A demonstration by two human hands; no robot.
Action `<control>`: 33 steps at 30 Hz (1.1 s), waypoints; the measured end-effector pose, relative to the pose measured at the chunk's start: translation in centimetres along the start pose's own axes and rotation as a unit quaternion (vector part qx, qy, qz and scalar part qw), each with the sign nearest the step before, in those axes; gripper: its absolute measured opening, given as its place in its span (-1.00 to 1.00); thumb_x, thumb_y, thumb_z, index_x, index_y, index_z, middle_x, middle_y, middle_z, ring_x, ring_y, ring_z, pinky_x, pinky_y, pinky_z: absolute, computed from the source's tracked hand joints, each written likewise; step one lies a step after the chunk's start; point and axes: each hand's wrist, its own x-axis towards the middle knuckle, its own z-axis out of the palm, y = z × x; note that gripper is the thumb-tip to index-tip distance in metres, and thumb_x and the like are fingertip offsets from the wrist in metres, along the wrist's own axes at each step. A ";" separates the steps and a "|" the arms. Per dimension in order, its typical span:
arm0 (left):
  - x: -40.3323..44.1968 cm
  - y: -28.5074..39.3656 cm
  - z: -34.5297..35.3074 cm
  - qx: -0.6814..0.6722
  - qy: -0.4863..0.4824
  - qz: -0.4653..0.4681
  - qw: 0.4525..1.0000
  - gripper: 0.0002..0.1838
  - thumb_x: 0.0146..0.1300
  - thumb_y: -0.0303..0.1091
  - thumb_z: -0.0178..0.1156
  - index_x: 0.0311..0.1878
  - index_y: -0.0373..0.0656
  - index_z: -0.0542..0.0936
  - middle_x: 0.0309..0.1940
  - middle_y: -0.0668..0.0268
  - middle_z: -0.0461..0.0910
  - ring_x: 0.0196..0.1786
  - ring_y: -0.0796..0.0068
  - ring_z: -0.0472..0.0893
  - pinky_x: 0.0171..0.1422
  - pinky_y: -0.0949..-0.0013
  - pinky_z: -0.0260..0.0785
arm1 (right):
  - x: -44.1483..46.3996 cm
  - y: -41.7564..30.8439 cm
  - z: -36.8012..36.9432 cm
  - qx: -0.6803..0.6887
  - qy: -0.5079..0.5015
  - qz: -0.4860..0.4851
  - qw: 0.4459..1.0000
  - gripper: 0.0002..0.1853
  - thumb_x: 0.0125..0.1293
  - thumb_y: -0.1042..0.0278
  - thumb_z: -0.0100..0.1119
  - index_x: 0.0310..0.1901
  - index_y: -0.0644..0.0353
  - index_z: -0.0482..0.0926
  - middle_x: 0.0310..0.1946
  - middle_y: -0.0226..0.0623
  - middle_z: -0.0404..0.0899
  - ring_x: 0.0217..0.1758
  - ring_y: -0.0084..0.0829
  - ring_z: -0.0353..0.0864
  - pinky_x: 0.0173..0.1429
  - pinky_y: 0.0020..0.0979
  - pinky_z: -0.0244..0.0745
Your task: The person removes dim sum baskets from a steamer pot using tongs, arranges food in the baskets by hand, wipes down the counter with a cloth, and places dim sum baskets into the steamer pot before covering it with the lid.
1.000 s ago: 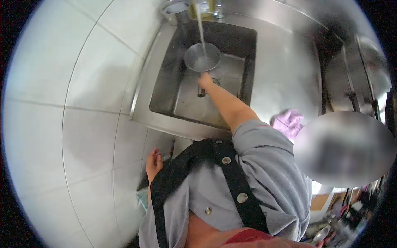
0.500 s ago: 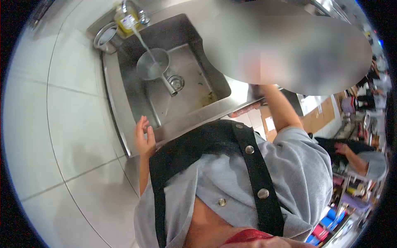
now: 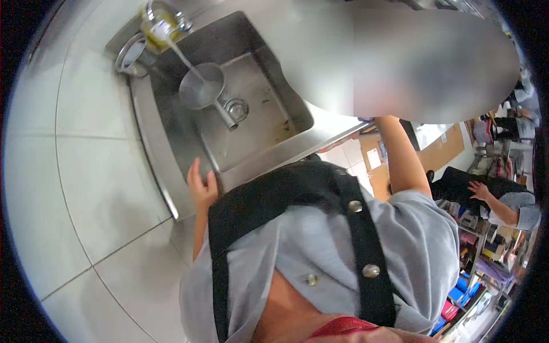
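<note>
Since a second ago, the right hand has left the pan, and the right forearm has swung to three o'clock. A blurred patch between one and two o'clock covers that hand, so its grip cannot be told, nor what it touches. At nine o'clock the left hand hangs by the near rim of the sink, its grip spread; contact with the rim is unclear. Lying in the sink at eleven o'clock, the pan catches a stream of water, its handle pointing to five o'clock past the drain. Farther out at eleven o'clock, a yellow bottle is partly hidden; print on its white label is too small to read.
</note>
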 end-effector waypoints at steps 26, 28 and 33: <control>22.8 32.7 33.7 -0.096 -0.189 0.200 0.957 -0.39 0.15 -0.63 -0.07 0.34 -0.19 0.25 0.33 0.00 0.24 0.39 0.03 0.22 0.46 0.16 0.06 | 13.7 -2.5 -2.1 0.152 0.040 -0.514 0.843 -0.08 0.15 -0.39 -0.05 0.40 0.14 0.16 0.45 0.04 -0.04 0.53 0.11 -0.22 0.49 0.12 -0.31; 22.4 34.1 35.9 -0.084 -0.216 0.188 0.954 -0.32 0.13 -0.69 -0.13 0.39 -0.15 0.19 0.37 -0.01 0.20 0.42 0.04 0.19 0.47 0.15 0.03 | 14.3 -1.4 -2.0 0.096 0.018 -0.530 0.842 -0.06 0.14 -0.38 -0.04 0.39 0.21 0.15 0.44 0.06 -0.04 0.53 0.11 -0.22 0.49 0.12 -0.30; 22.7 31.3 37.2 -0.237 -0.191 0.026 0.952 -0.32 0.19 -0.52 -0.17 0.44 -0.07 0.08 0.39 0.06 0.18 0.42 0.11 0.21 0.46 0.15 0.06 | 15.3 -1.8 -2.1 0.175 0.015 -0.551 0.816 0.04 0.08 -0.39 0.00 0.42 0.26 0.02 0.44 0.14 -0.11 0.53 0.12 -0.27 0.48 0.17 -0.34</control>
